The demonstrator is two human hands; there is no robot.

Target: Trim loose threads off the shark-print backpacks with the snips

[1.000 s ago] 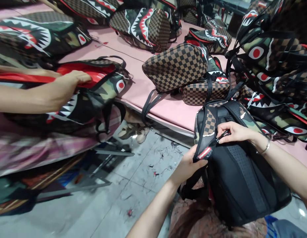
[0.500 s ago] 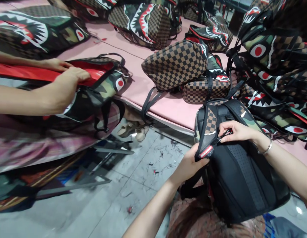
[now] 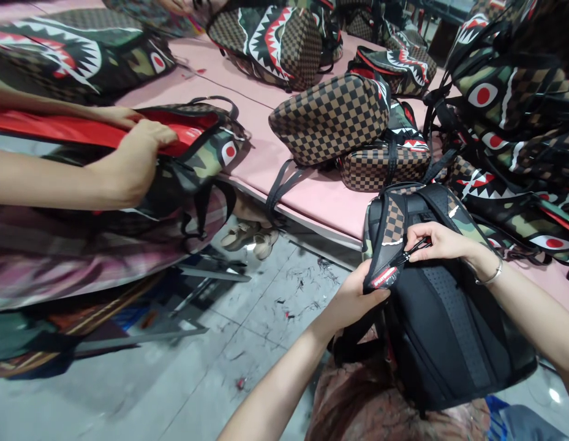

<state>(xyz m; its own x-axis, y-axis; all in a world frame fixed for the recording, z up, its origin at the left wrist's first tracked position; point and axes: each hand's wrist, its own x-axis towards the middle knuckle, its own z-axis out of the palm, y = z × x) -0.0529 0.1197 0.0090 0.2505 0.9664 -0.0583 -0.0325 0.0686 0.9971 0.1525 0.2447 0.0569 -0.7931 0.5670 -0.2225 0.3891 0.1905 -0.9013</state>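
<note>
A black-backed backpack (image 3: 449, 331) with checkered and camouflage parts leans on my lap against the table edge. My left hand (image 3: 360, 294) is closed on its shoulder strap (image 3: 391, 233), beside a red label (image 3: 384, 277). Just right of the label, my right hand (image 3: 431, 242), with a bracelet on the wrist, pinches a small dark metal tool that looks like thread snips (image 3: 418, 246). The tool's tip is at the strap's edge.
On the pink table (image 3: 325, 196) lie a checkered bag (image 3: 332, 119) and several shark-print bags. Bags are piled at the right (image 3: 532, 147). At left, another person's hands (image 3: 141, 138) are at an open red-lined bag (image 3: 196, 131). Thread scraps litter the floor (image 3: 266, 343).
The whole view has shifted slightly, so the table and bags appear a little further right. My hands keep nearly the same hold on the strap and the tool.
</note>
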